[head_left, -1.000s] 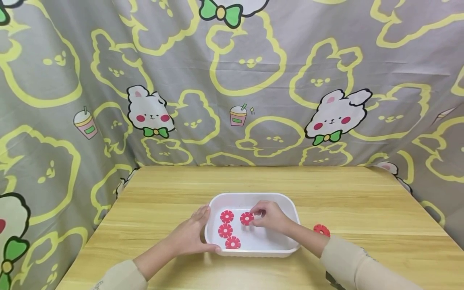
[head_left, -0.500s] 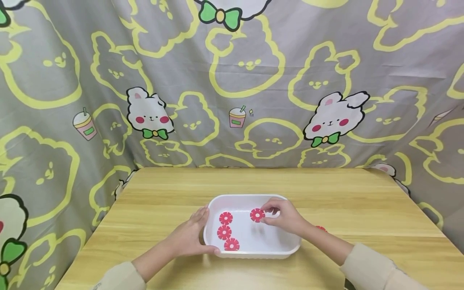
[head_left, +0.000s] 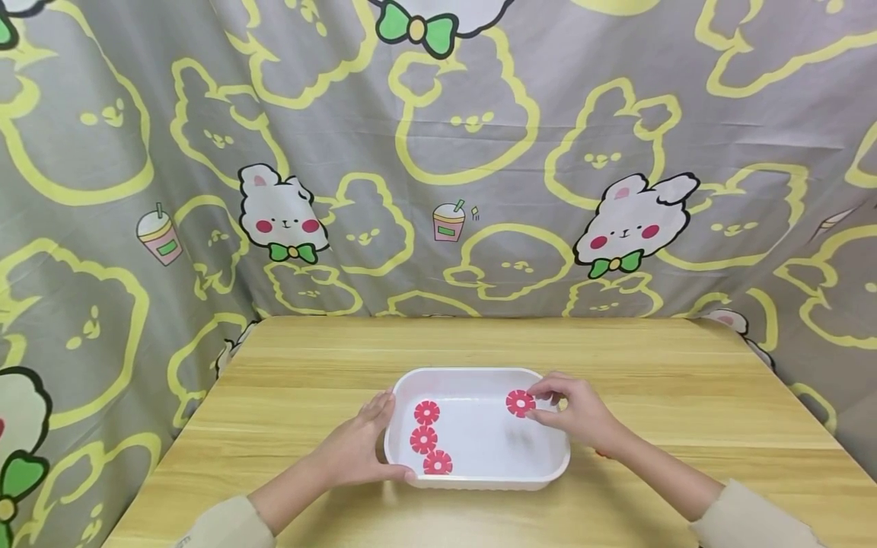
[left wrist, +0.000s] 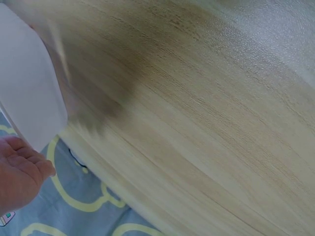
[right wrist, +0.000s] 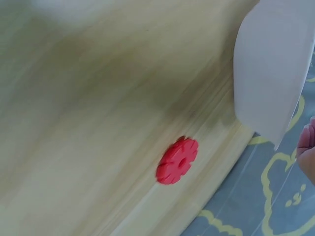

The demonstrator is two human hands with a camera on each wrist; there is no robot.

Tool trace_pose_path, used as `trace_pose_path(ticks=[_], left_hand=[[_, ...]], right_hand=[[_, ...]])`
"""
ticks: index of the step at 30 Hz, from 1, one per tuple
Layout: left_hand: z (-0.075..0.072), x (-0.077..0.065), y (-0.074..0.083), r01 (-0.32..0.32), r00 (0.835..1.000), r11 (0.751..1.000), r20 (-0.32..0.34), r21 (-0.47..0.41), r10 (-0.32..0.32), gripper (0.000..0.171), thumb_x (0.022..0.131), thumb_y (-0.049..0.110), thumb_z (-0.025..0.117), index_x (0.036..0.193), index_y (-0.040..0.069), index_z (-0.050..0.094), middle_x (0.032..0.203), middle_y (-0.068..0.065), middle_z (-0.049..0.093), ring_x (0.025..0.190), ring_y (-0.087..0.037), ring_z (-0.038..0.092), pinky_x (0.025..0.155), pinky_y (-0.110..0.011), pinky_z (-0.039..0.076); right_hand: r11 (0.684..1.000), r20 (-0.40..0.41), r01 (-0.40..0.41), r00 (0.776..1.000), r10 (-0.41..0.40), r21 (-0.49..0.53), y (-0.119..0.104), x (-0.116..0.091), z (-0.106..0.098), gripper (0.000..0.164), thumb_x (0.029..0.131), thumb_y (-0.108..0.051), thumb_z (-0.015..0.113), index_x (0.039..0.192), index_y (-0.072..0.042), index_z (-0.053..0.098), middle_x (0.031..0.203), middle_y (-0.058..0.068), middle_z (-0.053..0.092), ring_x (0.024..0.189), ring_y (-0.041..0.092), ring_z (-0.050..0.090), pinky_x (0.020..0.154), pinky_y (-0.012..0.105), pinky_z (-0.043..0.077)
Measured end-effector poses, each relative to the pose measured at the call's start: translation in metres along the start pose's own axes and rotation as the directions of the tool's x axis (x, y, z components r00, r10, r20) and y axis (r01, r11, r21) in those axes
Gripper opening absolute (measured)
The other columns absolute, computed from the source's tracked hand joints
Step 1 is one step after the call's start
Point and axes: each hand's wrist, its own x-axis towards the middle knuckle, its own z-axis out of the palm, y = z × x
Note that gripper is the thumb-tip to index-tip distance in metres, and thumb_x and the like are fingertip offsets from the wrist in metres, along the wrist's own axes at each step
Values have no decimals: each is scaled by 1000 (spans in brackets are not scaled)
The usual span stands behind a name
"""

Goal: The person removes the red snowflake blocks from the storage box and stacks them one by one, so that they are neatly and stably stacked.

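A white plastic tray (head_left: 479, 482) stands on the table. My left hand (head_left: 356, 445) holds its left end, thumb at the front corner and fingers along the outer wall. My right hand (head_left: 578, 411) pinches a red notched building disc (head_left: 512, 404) by its right edge, held over the right part of the tray. Three similar discs, the upper one (head_left: 427, 412), the middle one (head_left: 423, 439) and the lower one (head_left: 438, 462), lie along the tray's left side. In the right wrist view only part of the right hand shows, and the pinched disc is out of sight.
Another red notched disc (right wrist: 177, 161) lies on the table right of the tray, mostly hidden behind the right wrist in the head view. The wooden table (head_left: 308, 350) ends at a grey patterned curtain (head_left: 370, 228) behind and at both sides.
My right hand has moved to the right across the tray, carrying the pinched disc from near the left group to the right part. The left hand stays at the tray's end.
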Motion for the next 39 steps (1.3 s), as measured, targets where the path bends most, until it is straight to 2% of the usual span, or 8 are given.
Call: trace_pose_path(ticks=[5, 10, 16, 21, 31, 35, 39], left_hand=[[0, 0, -1, 5, 1000, 1000, 4, -8, -5, 115, 63, 69, 68, 141, -7, 30, 148, -26, 28, 136, -41, 30, 103, -53, 39], [-1, 0, -2, 10, 1000, 1000, 13, -12, -10, 115, 63, 69, 68, 142, -5, 29, 149, -24, 26, 137, -41, 29, 103, -54, 39], [-1, 0, -2, 9, 1000, 1000, 13, -9, -9, 115, 64, 69, 68, 141, -6, 29, 149, -25, 26, 137, -40, 29, 105, -53, 37], [-1, 0, -1, 17, 1000, 1000, 19, -21, -17, 115, 64, 69, 68, 142, -5, 29, 149, -24, 26, 137, -39, 28, 105, -53, 37], [-1, 1, 0, 8, 1000, 1000, 27, -19, -7, 114, 65, 68, 68, 141, -7, 30, 149, -23, 27, 137, -38, 29, 105, -52, 37], [-1, 0, 0, 17, 999, 1000, 32, -19, -16, 114, 64, 69, 67, 142, -5, 29, 150, -22, 26, 138, -37, 28, 106, -52, 36], [-1, 0, -1, 18, 999, 1000, 30, -17, -17, 114, 64, 69, 68, 142, -5, 29, 150, -21, 26, 138, -37, 27, 106, -51, 37]], right_hand=[[999, -57, 39, 998, -40, -18, 4, -8, -8, 21, 69, -5, 78, 88, -6, 71, 86, 0, 65, 74, 13, 55, 64, 20, 52], [996, -114, 75, 990, -80, -49, 9, -16, -15, 21, 68, -7, 80, 87, -8, 72, 83, -1, 66, 72, 8, 53, 62, 18, 50], [993, -164, 77, 982, -92, -93, 16, -27, -21, 22, 65, -2, 80, 85, -7, 72, 80, -1, 66, 70, 7, 53, 61, 16, 49], [993, -204, 29, 977, -53, -116, 21, -37, -27, 23, 64, -3, 80, 85, -8, 71, 81, -1, 66, 71, 2, 54, 62, 15, 49], [995, -272, -51, 962, 27, -84, 39, -58, -35, 25, 64, -3, 81, 87, -6, 71, 81, -10, 65, 74, -5, 52, 64, 8, 45], [990, -287, -102, 955, 71, -97, 49, -66, -36, 24, 65, -3, 80, 87, -5, 71, 79, -9, 65, 73, -6, 51, 63, 8, 44], [988, -294, -121, 952, 87, -98, 55, -72, -34, 23, 65, 0, 79, 86, -3, 70, 78, -5, 65, 72, -6, 52, 63, 8, 45]])
